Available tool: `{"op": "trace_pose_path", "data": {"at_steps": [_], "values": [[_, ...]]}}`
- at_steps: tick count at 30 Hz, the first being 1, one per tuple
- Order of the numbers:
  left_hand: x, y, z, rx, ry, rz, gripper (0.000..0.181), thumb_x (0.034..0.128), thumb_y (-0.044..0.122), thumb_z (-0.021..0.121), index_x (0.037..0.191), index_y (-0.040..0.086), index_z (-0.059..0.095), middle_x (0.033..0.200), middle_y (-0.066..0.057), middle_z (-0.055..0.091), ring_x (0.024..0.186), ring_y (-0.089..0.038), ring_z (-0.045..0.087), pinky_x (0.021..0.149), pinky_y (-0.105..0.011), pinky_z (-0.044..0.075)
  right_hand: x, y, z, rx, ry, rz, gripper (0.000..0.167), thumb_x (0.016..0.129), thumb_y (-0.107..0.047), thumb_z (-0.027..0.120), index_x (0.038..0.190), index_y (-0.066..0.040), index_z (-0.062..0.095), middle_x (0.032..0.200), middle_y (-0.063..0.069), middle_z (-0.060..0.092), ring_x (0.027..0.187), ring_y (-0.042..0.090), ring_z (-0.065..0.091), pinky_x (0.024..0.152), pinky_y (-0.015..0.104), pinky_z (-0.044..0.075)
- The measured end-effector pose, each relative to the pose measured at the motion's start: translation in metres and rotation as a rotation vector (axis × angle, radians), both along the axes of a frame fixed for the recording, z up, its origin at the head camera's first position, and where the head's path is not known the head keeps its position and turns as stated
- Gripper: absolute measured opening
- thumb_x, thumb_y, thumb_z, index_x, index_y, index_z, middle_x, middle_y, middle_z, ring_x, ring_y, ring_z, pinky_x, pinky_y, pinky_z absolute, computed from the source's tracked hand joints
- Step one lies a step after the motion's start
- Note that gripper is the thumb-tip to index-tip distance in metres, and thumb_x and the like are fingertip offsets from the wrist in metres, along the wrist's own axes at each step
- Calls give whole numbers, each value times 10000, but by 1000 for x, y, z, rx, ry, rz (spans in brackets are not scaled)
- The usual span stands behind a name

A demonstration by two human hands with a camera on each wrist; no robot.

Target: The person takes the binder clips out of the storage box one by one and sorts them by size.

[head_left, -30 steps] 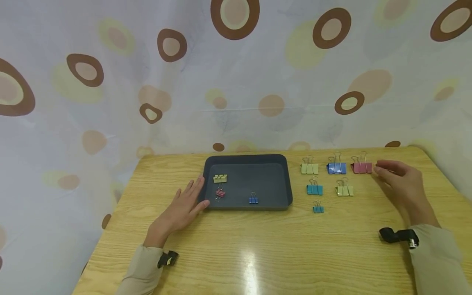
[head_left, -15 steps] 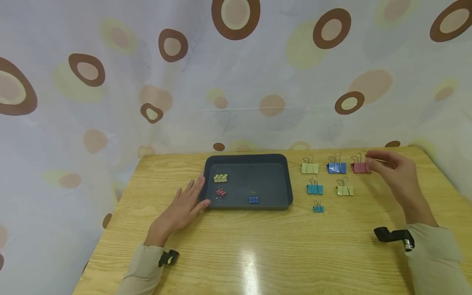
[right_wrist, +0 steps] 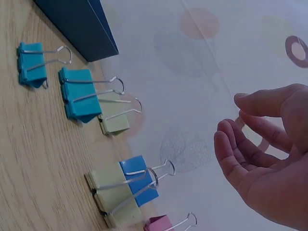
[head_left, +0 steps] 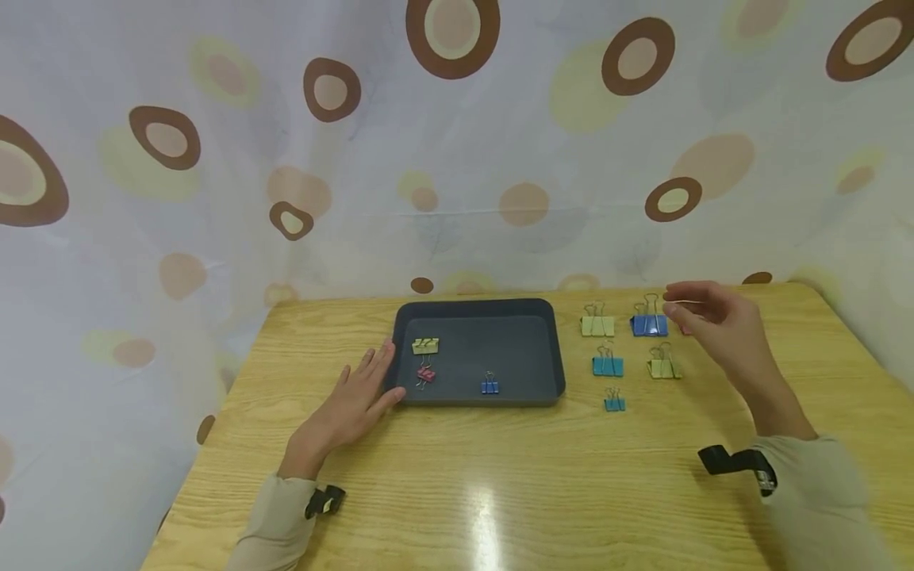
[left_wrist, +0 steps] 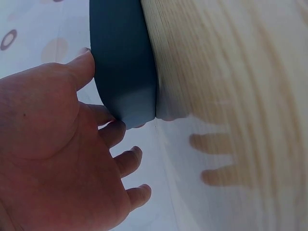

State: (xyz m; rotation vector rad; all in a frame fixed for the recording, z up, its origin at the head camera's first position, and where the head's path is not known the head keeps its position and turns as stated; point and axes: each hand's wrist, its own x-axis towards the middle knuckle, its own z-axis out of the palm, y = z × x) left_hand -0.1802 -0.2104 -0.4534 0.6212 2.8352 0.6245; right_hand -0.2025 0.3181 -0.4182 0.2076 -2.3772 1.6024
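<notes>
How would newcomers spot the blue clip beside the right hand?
Start at the dark tray. To its right, in the farthest row, find a yellow clip and a pink clip. Between them, by the right hand, stands the blue clip, that row's only blue.

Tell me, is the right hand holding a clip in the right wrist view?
No, the right hand holds nothing there, and the pink clip sits apart from it.

Wood-grain tbl (head_left: 571, 484), brn- & ylw-spotted wht cloth (head_left: 464, 143) behind.
</notes>
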Motion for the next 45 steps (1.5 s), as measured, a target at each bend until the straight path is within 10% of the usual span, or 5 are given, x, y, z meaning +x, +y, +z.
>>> {"op": "trace_pose_path", "data": {"at_steps": [45], "values": [[1, -1, 2, 9, -5, 6, 768, 1098, 464, 433, 1655, 75, 75, 1713, -78, 64, 1567, -366, 68, 1194, -684, 73, -1, -190, -22, 21, -68, 448, 280, 961, -43, 723, 1231, 11, 669, 1199, 210, 661, 1012, 294, 680, 847, 308, 583]]}}
